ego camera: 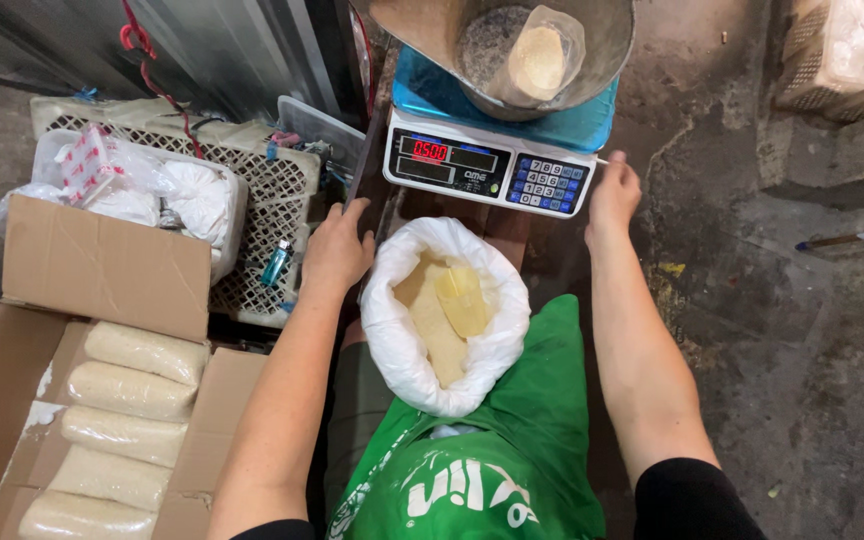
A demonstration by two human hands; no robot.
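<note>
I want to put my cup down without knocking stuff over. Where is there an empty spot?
The bare concrete floor right of the right hand and the scale is free. Left is crowded: the cardboard box of filled bags, and the plastic basket. The middle is taken by the white sack between the arms, with the left hand beside it.

Single head-worn camera, looking steeply down over the person's own forearms, close above an open white sack (446, 318), facing forward toward a digital scale (487, 165) at the top edge, concrete floor (802, 330) right, cardboard box (12, 400) low left
</note>
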